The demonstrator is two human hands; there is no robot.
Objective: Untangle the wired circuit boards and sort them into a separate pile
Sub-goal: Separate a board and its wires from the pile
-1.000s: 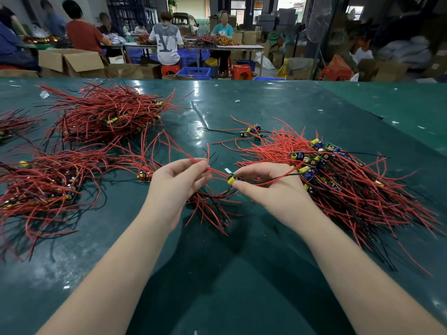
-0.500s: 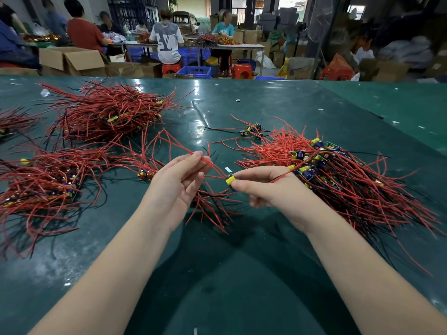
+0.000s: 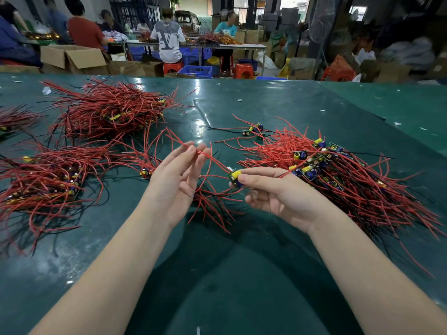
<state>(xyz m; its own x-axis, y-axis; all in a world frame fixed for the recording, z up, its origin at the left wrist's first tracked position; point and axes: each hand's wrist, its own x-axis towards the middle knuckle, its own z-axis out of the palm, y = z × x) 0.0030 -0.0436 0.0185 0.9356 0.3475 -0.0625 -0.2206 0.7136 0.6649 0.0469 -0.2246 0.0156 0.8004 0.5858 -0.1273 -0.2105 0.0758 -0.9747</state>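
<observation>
My right hand (image 3: 275,192) pinches a small circuit board (image 3: 235,177) with yellow and blue parts between thumb and forefinger. Its red wire (image 3: 212,158) runs up and left to my left hand (image 3: 177,177), which pinches the wire near its end with the other fingers spread. Both hands hover above the green table (image 3: 242,274). A large tangled pile of wired boards (image 3: 343,175) lies just right of my right hand. A small loose tangle (image 3: 212,204) lies under and between the hands.
Three more heaps of red-wired boards lie to the left: a far one (image 3: 108,112), a near one (image 3: 46,177) and one at the left edge (image 3: 14,119). A few loose boards (image 3: 254,130) sit beyond the hands. People work at tables behind the far edge.
My left hand has risen and slid along the red wire, drawing it up and left. My right hand has turned slightly, still holding the board in about the same place.
</observation>
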